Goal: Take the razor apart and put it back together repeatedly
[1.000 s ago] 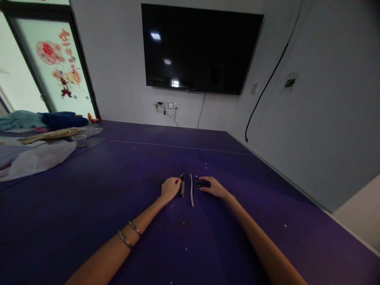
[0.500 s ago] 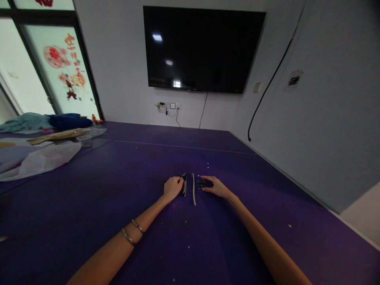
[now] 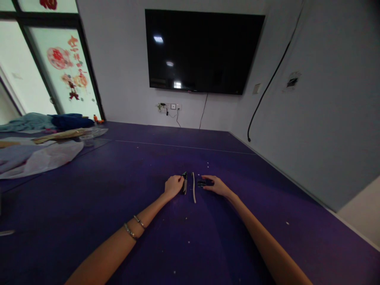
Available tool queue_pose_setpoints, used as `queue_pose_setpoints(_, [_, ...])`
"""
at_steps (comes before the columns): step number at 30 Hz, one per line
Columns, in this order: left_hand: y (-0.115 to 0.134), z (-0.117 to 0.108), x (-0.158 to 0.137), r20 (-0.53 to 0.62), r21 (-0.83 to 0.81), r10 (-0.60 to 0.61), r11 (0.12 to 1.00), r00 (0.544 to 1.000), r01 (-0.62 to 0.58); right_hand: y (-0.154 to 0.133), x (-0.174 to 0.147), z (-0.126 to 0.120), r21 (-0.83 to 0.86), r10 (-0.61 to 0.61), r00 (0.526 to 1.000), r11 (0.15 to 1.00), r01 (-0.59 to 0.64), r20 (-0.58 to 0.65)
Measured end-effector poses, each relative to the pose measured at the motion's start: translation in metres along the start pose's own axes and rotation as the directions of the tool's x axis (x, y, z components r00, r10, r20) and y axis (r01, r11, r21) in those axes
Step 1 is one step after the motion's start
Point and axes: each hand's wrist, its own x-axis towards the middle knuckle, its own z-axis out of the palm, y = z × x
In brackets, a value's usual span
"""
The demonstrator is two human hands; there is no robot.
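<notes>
My left hand (image 3: 173,186) is closed on a narrow black object with a pale strip along its side (image 3: 185,184); its exact kind is too small to tell. To the right of that lies a thin off-white strip (image 3: 194,187), slightly curved and lengthwise on the purple surface, touched by neither hand. My right hand (image 3: 217,186) rests beyond the strip, thumb and fingers bent around a small dark, shiny piece (image 3: 202,183). That piece appears to lie on the surface between my fingertips.
The purple surface (image 3: 133,166) carries scattered white specks. At the left lie a clear plastic sheet (image 3: 59,158), teal cloth (image 3: 32,121) and dark blue cloth (image 3: 71,121). A television (image 3: 204,51) hangs on the far wall, and a black cable (image 3: 268,85) dangles at the right.
The view has shifted very slightly. Both hands keep nearly the same positions and grips, and the off-white strip lies in the same place between them.
</notes>
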Motion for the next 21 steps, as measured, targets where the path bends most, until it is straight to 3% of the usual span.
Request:
queue_pose_setpoints(5, [-0.004, 0.002, 0.006, -0.020, 0.000, 0.015, 1.000, 1.000, -0.015, 0.011, 0.003, -0.004, -0.053, -0.003, 0.997, 0.999, -0.001, -0.072])
queue_pose_setpoints(8, [-0.013, -0.002, 0.014, -0.060, 0.022, 0.018, 1.000, 0.998, -0.017, 0.025, 0.001, -0.013, -0.211, 0.027, 0.981, 0.975, -0.068, -0.190])
queue_pose_setpoints(12, [-0.035, -0.016, 0.024, -0.145, 0.084, -0.005, 0.996, 0.989, 0.018, 0.044, -0.012, -0.025, -0.461, 0.189, 0.936, 0.830, -0.313, -0.296])
queue_pose_setpoints(15, [-0.055, -0.026, 0.031, -0.187, 0.139, 0.033, 0.990, 0.982, -0.007, 0.052, -0.021, -0.029, -0.550, 0.311, 0.894, 0.707, -0.444, -0.322])
queue_pose_setpoints(18, [-0.071, -0.028, 0.036, -0.210, 0.188, 0.044, 0.982, 0.977, -0.004, 0.054, -0.024, -0.030, -0.567, 0.376, 0.861, 0.647, -0.509, -0.343])
queue_pose_setpoints(21, [-0.080, -0.022, 0.039, -0.200, 0.271, 0.052, 0.963, 0.978, 0.005, 0.054, -0.024, -0.029, -0.569, 0.382, 0.856, 0.639, -0.517, -0.349])
